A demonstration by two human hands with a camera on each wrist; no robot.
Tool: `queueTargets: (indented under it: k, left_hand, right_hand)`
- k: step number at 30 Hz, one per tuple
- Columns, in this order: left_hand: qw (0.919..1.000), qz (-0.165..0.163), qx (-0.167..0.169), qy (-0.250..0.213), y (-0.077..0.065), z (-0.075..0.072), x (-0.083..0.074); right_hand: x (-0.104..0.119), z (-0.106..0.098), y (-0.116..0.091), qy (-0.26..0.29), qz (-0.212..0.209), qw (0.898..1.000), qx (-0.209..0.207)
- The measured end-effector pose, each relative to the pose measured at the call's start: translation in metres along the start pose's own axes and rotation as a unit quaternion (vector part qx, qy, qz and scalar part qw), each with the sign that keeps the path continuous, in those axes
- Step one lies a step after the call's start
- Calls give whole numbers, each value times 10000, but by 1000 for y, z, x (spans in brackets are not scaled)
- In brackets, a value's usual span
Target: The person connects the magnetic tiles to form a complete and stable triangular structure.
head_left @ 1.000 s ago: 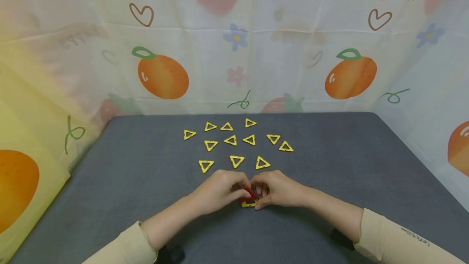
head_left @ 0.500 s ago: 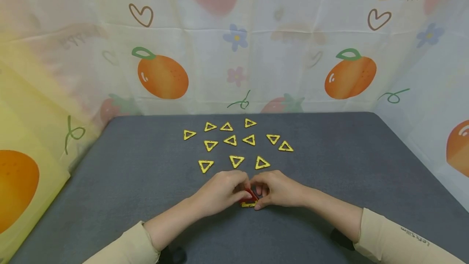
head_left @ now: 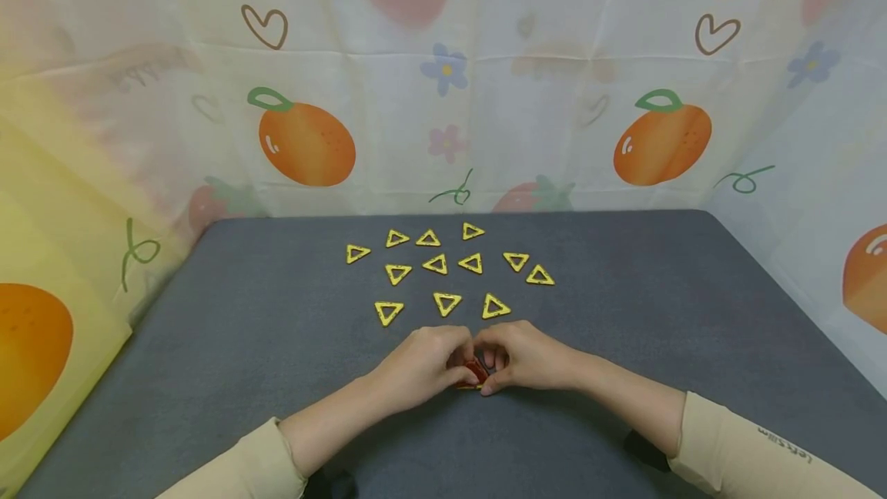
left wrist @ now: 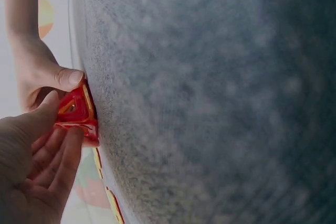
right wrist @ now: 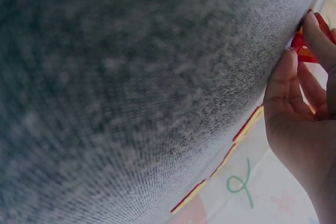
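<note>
1. Left wrist view: a red piece [left wrist: 77, 106] with yellow outlines is seen between both hands, its triangular faces set at an angle to one another.
2. By the head view, the red piece is placed at the near middle of the grey worktop [head_left: 624, 276]; much of it is hidden by fingers, and a thin yellow edge is shown along its near bottom side.
3. From the left, the red piece is pinched between thumb and fingers of the left hand [head_left: 424, 360]; this grip is clamped on it.
4. From the right, it is pinched likewise by the right hand [head_left: 525, 359], whose thumb is set at the near right corner; this grip, too, is clamped on the piece.
5. The two hands are brought close together above the piece; whether their fingers touch cannot be told.
6. Just beyond the hands, three yellow triangles [head_left: 447, 296] with open centres are laid flat in a loose row.
7. Farther off, nine more are scattered from left to right, well apart from the worktop's side edges.
8. Both forearms are covered partway by beige sleeves [head_left: 755, 445]; dark lettering is printed on the right one.
9. Behind the far edge, a pale curtain [head_left: 533, 122] is hung, printed with oranges, hearts and flowers.
</note>
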State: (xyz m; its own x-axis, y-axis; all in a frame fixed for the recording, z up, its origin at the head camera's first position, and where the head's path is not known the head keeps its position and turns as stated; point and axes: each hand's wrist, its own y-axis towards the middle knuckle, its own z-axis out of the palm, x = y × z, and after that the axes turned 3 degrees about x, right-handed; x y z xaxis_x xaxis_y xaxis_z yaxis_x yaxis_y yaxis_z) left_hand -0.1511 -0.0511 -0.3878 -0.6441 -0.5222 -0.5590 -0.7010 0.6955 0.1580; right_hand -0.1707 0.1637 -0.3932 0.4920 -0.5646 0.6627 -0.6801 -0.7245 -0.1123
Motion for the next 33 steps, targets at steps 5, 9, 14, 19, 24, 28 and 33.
queueTargets:
  k: [5,9,14,19,24,28,33]
  left_hand:
    - [9974,-413,228,-551,0,1,8]
    - [9940,-630,354,-822,-1,1,14]
    - [9883,-774,555,-1188,0,2,22]
    - [9834,-810,671,-1475,1,2,25]
    - [9823,-811,706,-1531,2,2,26]
    - [9821,-845,718,-1520,2,2,25]
    - [9822,-894,686,-1505,2,1,24]
  right_hand:
    - [1,0,0,171,35,9998,43]
    - [1,1,-1,225,69,9997,16]
    - [1,2,-2,269,142,9995,-54]
    - [0,3,-2,226,71,9997,-58]
    - [0,2,-2,217,-1,9998,-47]
    - [0,1,-2,230,-48,9997,-41]
    - [0,1,-2,221,-26,9997,-52]
